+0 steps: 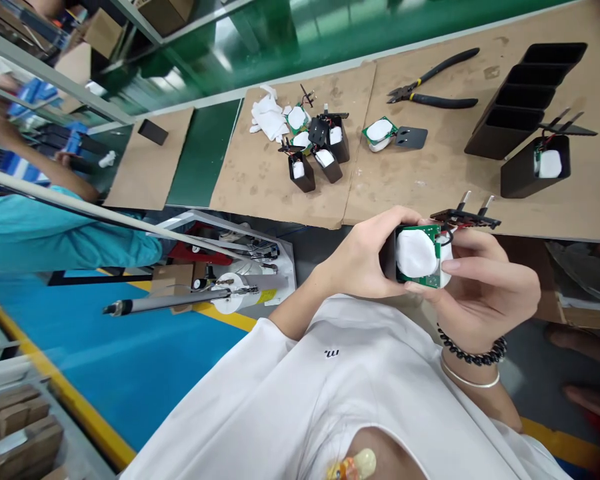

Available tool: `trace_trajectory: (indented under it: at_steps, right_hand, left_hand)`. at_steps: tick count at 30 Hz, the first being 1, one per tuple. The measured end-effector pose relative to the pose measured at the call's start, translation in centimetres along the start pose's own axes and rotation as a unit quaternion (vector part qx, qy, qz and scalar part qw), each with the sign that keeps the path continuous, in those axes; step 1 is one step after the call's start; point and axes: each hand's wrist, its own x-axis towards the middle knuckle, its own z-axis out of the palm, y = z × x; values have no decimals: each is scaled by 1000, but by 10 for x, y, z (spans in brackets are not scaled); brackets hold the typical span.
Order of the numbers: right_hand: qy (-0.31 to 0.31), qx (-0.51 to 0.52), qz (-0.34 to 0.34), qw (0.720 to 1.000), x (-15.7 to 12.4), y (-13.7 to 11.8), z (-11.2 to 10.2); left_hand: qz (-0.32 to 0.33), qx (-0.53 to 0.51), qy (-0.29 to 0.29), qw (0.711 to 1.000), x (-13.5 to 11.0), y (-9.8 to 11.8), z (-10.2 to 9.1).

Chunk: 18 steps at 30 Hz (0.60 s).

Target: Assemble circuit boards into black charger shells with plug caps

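In front of my chest, my left hand (363, 257) is wrapped round a black plastic case (389, 259). My right hand (490, 287) pinches a green circuit board (434, 270) with white padding (416, 253), which sits at the mouth of the case. How far the board reaches inside is hidden. Short wires join it to a black plug plate (465, 219) with two metal prongs, standing above my right fingers. On the bench beyond, a black case (523, 170) holds a similar padded board with its plug plate outside.
Cardboard (405, 180) covers the bench, with empty black cases (505, 113) in a row at right. Cutting pliers (433, 83), another board (380, 133), several part-assembled units (325, 150) and white gloves (269, 117) lie there. A co-worker's turquoise sleeve (55, 227) is at left.
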Motion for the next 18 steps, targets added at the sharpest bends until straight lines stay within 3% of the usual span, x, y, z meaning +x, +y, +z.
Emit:
trace_trajectory:
  at_steps: [10,18]
  right_hand:
    - [12,23,-7,1000,0,-2,1]
    - [4,42,-19,999,0,-6,-1]
  left_hand:
    - [-13,-5,-13,1000,1,3,0]
    - [16,26,-5,1000,0,12,-2]
